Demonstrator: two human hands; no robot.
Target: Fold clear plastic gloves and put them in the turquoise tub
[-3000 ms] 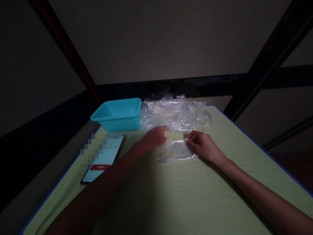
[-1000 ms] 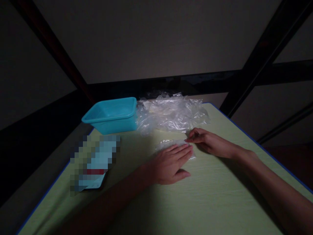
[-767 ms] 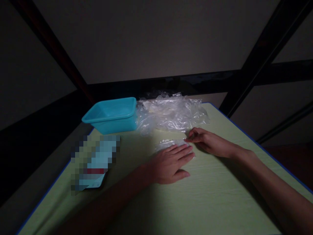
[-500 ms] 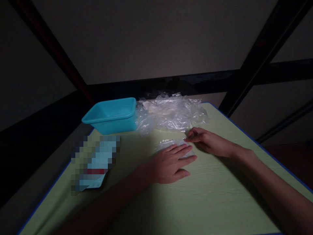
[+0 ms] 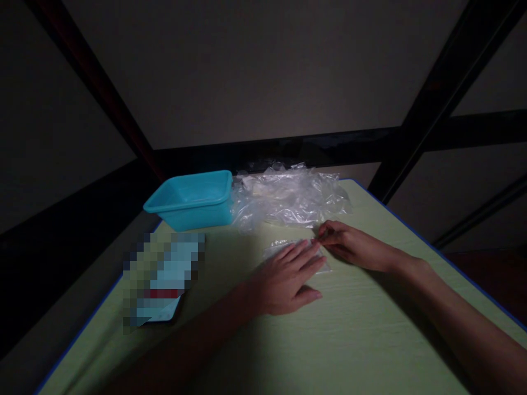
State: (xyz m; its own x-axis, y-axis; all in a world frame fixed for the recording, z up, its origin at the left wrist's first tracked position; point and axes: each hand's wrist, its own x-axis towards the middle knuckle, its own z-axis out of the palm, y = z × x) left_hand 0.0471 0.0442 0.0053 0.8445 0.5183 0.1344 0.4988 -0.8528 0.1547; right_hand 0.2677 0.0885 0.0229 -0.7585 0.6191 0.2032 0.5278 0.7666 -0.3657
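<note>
A small clear plastic bag (image 5: 272, 250) lies flat on the table. My left hand (image 5: 284, 280) rests palm down over it with fingers stretched out, covering most of it. At the bag's far right corner, my right hand (image 5: 341, 241) pinches the edge between thumb and fingers. Beyond both hands sits a heap of crumpled clear plastic bags (image 5: 296, 197), close to the right fingertips. What is inside the small bag, if anything, cannot be made out.
The pale green table (image 5: 370, 340) has a blue edge. A turquoise plastic basin (image 5: 193, 214) stands at the back left. Nearer, on the left, lies a flat light-blue object (image 5: 168, 280), mostly blurred by pixels. A wall with dark beams rises behind the table.
The view has tilted up slightly, so everything sits a little lower. My left fingers have drawn slightly closer together; my right hand keeps its pinch at the bag's corner.
</note>
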